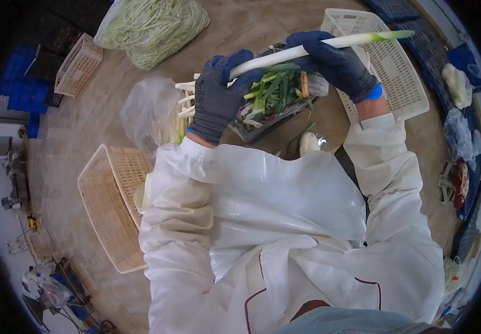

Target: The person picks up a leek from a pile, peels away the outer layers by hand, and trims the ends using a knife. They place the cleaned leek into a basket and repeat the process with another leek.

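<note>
Gripping one leek [276,56] — left hand [218,97] and right hand [336,64] both clamped around it

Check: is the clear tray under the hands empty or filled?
Filled: the clear tray holds a heap of green and white trimmings, under the leek held by the left hand and right hand.

Dark gloves [218,97], white sleeves [168,234], glossy white apron [274,192], red piping

leek [307,49]: white, pale green towards the tip
left glove [218,97]: greyish navy
right glove [335,64]: dark navy, bright blue cuff
basket [109,217]: cream lattice
apron [285,200]: glossy white
crates [29,94]: blue
</note>
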Tool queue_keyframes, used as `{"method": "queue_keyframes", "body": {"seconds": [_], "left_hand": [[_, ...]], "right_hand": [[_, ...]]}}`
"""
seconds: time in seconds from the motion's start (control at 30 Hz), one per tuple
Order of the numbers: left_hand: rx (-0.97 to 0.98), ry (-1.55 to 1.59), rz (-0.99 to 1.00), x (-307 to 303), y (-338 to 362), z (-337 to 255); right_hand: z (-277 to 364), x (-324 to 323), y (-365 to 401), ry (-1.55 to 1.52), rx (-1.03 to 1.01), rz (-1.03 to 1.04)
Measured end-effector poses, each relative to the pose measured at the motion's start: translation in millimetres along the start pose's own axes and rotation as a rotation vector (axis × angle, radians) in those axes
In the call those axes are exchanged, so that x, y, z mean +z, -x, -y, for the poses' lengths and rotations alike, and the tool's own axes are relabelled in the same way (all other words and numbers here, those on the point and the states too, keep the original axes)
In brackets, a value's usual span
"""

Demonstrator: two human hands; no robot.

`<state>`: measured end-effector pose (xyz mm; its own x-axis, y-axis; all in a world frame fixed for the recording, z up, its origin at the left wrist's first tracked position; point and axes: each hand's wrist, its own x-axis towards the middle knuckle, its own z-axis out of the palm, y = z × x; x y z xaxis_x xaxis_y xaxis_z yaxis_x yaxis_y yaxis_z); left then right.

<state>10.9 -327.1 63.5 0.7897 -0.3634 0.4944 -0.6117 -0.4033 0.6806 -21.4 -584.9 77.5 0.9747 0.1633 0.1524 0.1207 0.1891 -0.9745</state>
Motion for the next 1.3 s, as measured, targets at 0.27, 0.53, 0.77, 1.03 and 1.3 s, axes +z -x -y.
{"method": "queue_keyframes", "body": {"seconds": [0.27, 0.53, 0.77, 1.03, 1.3], "left_hand": [[0.218, -0.29, -0.001, -4.4, 1.3, -0.8], [-0.201, 0.242, 0.105, -9.4, -0.6, -1.7], [-0.018, 0.196, -0.01, 0.7, 0.4, 0.9], [0.315, -0.547, -0.114, -7.7, 1.2, -17.4], [-0.278, 0.161, -0.046, -11.3, -8.2, 24.2]], "right_hand": [[0.7, 1.5, -1.5, 0.052, -0.11, -0.017], [0.5, 9.9, -1.7, 0.011, -0.195, -0.035], [1.3, 12.8, -0.9, 0.064, -0.152, -0.067], [-9.0, 22.0, 0.2, -0.135, -0.112, -0.051], [-2.9, 27.1, 2.9, 0.168, -0.357, 0.137]]}}
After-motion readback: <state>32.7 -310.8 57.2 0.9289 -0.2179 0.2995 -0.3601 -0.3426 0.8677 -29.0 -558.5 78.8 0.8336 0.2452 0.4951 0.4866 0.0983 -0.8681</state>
